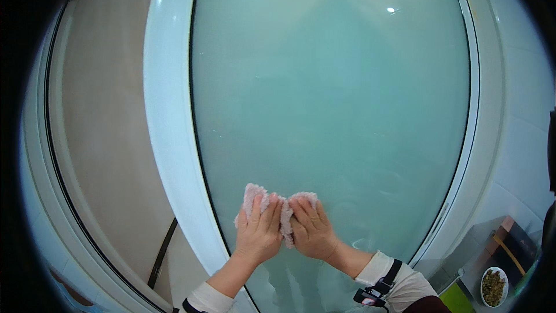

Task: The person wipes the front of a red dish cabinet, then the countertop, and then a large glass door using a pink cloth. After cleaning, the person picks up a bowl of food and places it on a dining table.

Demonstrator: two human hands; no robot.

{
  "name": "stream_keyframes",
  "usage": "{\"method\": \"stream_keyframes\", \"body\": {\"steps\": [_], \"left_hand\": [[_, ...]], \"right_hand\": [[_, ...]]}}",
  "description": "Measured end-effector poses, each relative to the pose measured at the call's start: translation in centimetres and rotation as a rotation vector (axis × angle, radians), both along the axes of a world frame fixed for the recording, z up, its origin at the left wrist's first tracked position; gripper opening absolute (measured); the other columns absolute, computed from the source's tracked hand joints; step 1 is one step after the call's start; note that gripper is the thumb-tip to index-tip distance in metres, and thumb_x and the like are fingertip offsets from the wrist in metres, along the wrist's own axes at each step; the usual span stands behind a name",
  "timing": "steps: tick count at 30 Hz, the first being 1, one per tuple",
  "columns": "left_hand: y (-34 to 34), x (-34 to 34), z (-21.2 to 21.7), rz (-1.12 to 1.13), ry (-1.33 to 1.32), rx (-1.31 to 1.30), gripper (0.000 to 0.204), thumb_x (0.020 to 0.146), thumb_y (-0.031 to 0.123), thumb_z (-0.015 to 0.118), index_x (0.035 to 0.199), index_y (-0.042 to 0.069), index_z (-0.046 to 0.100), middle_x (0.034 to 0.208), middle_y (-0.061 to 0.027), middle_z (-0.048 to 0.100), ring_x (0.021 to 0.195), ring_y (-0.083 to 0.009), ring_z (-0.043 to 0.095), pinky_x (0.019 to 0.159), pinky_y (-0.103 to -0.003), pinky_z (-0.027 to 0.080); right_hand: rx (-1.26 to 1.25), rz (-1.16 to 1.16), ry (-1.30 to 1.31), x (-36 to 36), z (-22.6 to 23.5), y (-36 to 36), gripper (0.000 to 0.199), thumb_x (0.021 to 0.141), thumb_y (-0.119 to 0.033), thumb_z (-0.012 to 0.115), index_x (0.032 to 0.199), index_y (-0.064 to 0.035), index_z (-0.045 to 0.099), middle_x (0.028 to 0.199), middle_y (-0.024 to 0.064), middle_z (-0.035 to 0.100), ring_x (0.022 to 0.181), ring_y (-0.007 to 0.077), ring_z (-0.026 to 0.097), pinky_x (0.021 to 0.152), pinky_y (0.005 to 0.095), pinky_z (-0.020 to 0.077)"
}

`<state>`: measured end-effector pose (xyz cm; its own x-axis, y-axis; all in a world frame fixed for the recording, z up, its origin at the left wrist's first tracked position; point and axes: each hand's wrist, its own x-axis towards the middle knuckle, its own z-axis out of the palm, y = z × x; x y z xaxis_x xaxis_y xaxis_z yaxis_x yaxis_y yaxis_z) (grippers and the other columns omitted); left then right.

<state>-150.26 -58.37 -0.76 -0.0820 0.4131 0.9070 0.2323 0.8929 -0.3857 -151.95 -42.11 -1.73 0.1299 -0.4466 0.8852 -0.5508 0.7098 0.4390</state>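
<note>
Both hands press a fluffy pale pink cleaning cloth (286, 223) against the frosted greenish glass panel (336, 110) of a white-framed door. My left hand (259, 233) lies over the left part of the cloth, its fingers pointing up. Beside it, my right hand (313, 233) covers the right part, with its fingers tilted up and to the left. Between the two hands the cloth shows bunched, and its edges stick out above the fingertips. Faint streaks mark the glass to the right of and below my hands.
The white door frame (168, 81) runs down the panel's left side, with an opening onto a beige surface (104, 110) beyond. White tiles (527, 156) line the right wall. At lower right a white bowl of chopped food (494, 287) stands near a dark box (512, 246) and a green item (457, 298).
</note>
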Motion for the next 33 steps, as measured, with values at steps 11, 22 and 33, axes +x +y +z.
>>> {"method": "stream_keyframes", "body": {"steps": [11, 22, 33], "left_hand": [[2.3, -2.1, 9.2, -0.124, -0.045, -0.048, 0.047, 0.081, 0.024, 0.055, 0.122, 0.001, 0.054, 0.135, -0.0111, 0.045, 0.129, -0.0331, 0.037, 0.100, -0.049, 0.029], [12.8, -3.5, 15.8, -0.352, -0.049, -0.180, 0.049, 0.079, 0.026, 0.058, 0.124, 0.006, 0.054, 0.136, -0.0076, 0.046, 0.131, -0.0292, 0.035, 0.103, -0.047, 0.028], [10.8, -2.7, 19.7, -0.217, 0.119, -0.071, 0.048, 0.081, 0.023, 0.053, 0.126, 0.008, 0.052, 0.136, -0.0050, 0.045, 0.131, -0.0259, 0.035, 0.105, -0.048, 0.026]], "right_hand": [[-0.064, -0.040, 0.014, -2.0, 9.9, 5.2, 0.021, 0.081, -0.012, 0.052, 0.099, -0.0094, 0.062, 0.124, 0.0065, 0.055, 0.117, 0.0260, 0.050, 0.101, 0.0468, 0.0330], [-0.400, -0.247, 0.184, -2.1, 12.6, 13.7, 0.021, 0.074, -0.003, 0.058, 0.093, -0.0042, 0.066, 0.112, 0.0084, 0.062, 0.111, 0.0294, 0.053, 0.094, 0.0459, 0.0398], [-0.359, -0.066, 0.155, -2.0, 17.0, 9.6, 0.037, 0.075, 0.001, 0.052, 0.111, 0.0108, 0.055, 0.126, 0.0211, 0.050, 0.119, 0.0380, 0.045, 0.098, 0.0512, 0.0357]]}}
